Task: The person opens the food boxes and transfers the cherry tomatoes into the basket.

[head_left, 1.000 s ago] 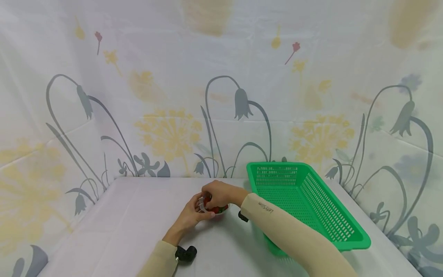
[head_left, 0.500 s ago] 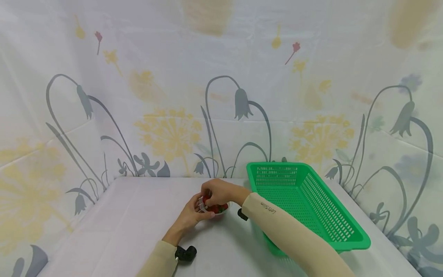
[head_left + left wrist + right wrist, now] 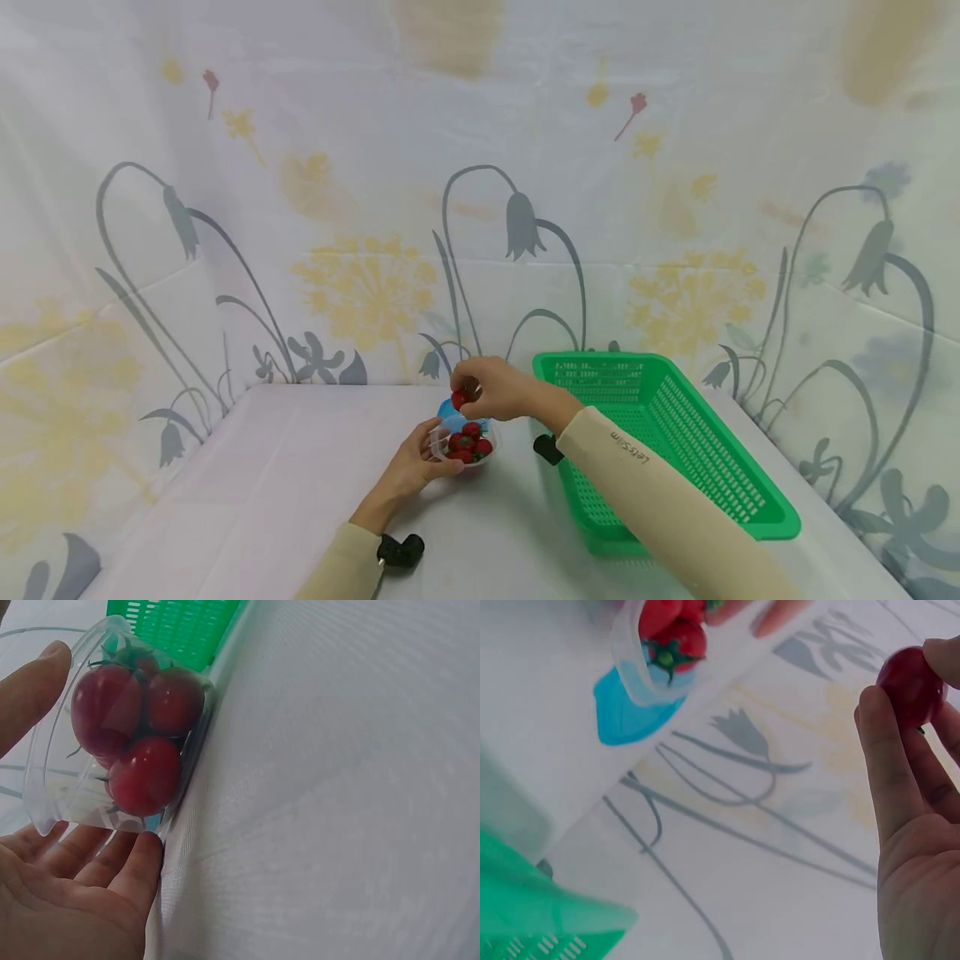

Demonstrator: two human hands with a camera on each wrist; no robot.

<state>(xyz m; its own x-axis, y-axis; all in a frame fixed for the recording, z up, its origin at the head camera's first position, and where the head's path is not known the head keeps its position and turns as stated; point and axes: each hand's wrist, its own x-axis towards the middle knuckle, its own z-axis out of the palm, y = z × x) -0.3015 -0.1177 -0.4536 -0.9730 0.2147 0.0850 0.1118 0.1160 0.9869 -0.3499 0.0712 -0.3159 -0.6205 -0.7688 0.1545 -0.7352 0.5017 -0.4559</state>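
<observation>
My right hand (image 3: 498, 390) pinches a red cherry tomato (image 3: 911, 686) between thumb and fingertips, raised above a clear plastic container (image 3: 37, 787). Several more cherry tomatoes (image 3: 109, 712) with green calyxes lie inside that container. My left hand (image 3: 408, 462) holds the container from its left, thumb near one side of the rim and fingers against the other. Just behind the container shows a flat blue piece (image 3: 622, 720) with a pointed corner, partly covered by it.
A large green perforated basket (image 3: 600, 358) stands on the white table (image 3: 285, 467) to the right, partly behind my right forearm. A flower-printed cloth (image 3: 375, 208) rises at the table's back edge.
My right hand has come up and back out of the container with a cherry tomato. The tomatoes inside and the blue piece now show. The left hand has stayed in place.
</observation>
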